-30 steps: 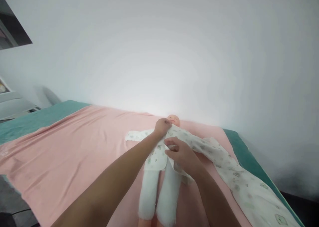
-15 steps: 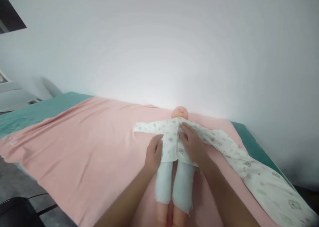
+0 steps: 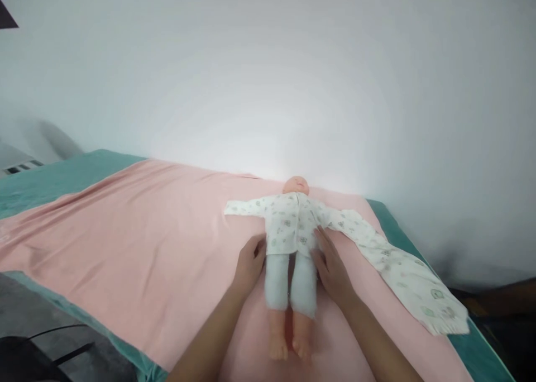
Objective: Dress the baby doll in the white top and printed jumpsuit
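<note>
One left grip: curled, can't tell if pinching.
Right grip: spread, at the side of the shirt.
Doll: between the grips.
Patterned cloth: past the right grip.

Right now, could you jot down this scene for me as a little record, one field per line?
Doll: on its back, feet toward the camera
Shirt: white, patterned, on the doll
Left hand: beside the shirt's lower edge, grip unclear
Right hand: at the shirt's other side, fingers apart
Second garment: white, patterned, beyond the right hand
Pink cloth: under the doll
Teal cover: showing around the pink cloth
</note>
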A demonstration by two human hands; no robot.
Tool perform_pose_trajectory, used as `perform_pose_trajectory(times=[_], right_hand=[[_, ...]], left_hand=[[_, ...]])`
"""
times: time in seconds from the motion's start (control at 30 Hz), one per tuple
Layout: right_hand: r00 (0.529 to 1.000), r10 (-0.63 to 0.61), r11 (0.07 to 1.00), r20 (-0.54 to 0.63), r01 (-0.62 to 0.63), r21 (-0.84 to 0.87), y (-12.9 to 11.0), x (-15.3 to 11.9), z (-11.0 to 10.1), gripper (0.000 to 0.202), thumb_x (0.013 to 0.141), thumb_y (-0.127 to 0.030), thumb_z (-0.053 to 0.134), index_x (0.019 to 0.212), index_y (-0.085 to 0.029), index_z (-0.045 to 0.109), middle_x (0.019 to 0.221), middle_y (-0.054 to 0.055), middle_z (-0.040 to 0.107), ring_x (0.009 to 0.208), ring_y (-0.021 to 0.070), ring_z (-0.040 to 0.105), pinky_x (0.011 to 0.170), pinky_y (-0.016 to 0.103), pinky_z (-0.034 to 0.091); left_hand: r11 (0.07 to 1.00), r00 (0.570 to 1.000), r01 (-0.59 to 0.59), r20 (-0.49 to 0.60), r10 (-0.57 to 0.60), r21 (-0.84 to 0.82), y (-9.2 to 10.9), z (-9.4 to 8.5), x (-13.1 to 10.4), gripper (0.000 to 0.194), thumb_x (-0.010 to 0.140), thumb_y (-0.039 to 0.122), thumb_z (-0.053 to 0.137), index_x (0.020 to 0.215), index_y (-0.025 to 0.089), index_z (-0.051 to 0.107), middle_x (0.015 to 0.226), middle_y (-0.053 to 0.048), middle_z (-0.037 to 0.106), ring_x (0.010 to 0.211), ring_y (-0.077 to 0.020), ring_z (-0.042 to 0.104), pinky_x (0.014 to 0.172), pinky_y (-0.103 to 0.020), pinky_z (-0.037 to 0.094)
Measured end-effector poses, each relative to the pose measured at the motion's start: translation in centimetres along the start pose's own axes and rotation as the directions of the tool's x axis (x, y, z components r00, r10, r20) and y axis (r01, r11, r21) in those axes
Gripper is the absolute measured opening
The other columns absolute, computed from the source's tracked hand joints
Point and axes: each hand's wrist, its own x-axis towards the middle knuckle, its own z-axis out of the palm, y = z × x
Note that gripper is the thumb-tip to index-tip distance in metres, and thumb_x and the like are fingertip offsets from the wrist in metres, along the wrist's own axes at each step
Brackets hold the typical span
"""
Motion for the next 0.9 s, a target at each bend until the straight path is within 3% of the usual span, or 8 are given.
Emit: perform_pose_trajectory(times=[0.23,0.4,0.53,0.63,0.8,0.9], right_hand=[[0.981,0.183,0.982,-0.068,-0.186,-0.041,0.1,-2.9,-1.2,0.05,0.091,-0.03,0.038,0.141,-0.024,0.042,0.138,0.006,0.047,0.127,0.0244,0.043,0.105,0.045,0.038],[0.961,0.221,0.973,-0.167,-0.23,-0.032,0.1,-2.7,-0.9,0.038,0.084,-0.024,0.04,0.118,-0.02,0.056,0.115,0.009,0.058,0.105,0.0244,0.054,0.09,0.039,0.046],[0.956,0.226,0.973,-0.185,-0.23,0.001,-0.3,-2.5,-0.9,0.028,0.084,-0.027,0.041,0.106,-0.019,0.057,0.103,0.009,0.059,0.095,0.0239,0.056,0.083,0.036,0.046],[0.951,0.232,0.972,-0.205,-0.232,0.024,-0.6,-2.7,-1.2,0.026,0.084,-0.029,0.043,0.104,-0.019,0.056,0.101,0.008,0.059,0.092,0.0235,0.055,0.08,0.035,0.045],[0.944,0.228,0.973,-0.239,-0.229,0.025,-0.6,-3.0,-1.5,0.027,0.083,-0.028,0.043,0.105,-0.018,0.056,0.099,0.008,0.058,0.086,0.021,0.054,0.076,0.032,0.044],[0.941,0.25,0.966,-0.229,-0.257,0.001,-0.4,-3.2,-1.4,0.029,0.083,-0.027,0.042,0.107,-0.019,0.057,0.1,0.007,0.057,0.083,0.0196,0.054,0.073,0.031,0.043]], left_hand=[[0.994,0.997,0.038,0.069,-0.045,0.101,0.0,-0.2,-1.3,0.045,0.077,0.021,0.056,0.122,0.023,0.059,0.098,-0.003,0.069,0.084,-0.0173,0.061,0.076,-0.03,0.051],[0.974,0.996,0.055,0.059,-0.07,0.22,0.3,0.7,-1.2,0.036,0.075,0.019,0.055,0.11,0.024,0.063,0.084,0.0,0.068,0.079,-0.0177,0.061,0.073,-0.028,0.047],[0.934,0.998,0.044,0.019,-0.054,0.356,0.3,1.4,-0.8,0.016,0.078,0.019,0.051,0.089,0.022,0.063,0.084,-0.002,0.067,0.079,-0.0185,0.06,0.071,-0.028,0.044],[0.944,1.0,0.028,-0.009,-0.026,0.33,-0.1,1.2,-1.2,0.008,0.081,0.023,0.049,0.081,0.021,0.057,0.079,0.0,0.064,0.074,-0.0165,0.057,0.065,-0.025,0.041],[0.971,0.983,0.089,-0.175,-0.05,0.222,-0.8,-0.1,-2.4,0.014,0.083,0.028,0.043,0.071,0.022,0.043,0.063,0.005,0.051,0.061,-0.0125,0.047,0.06,-0.022,0.038],[0.974,0.975,0.105,-0.214,-0.061,0.202,-0.9,-0.4,-2.8,0.015,0.082,0.028,0.044,0.069,0.022,0.04,0.06,0.006,0.047,0.059,-0.012,0.043,0.059,-0.022,0.036]])
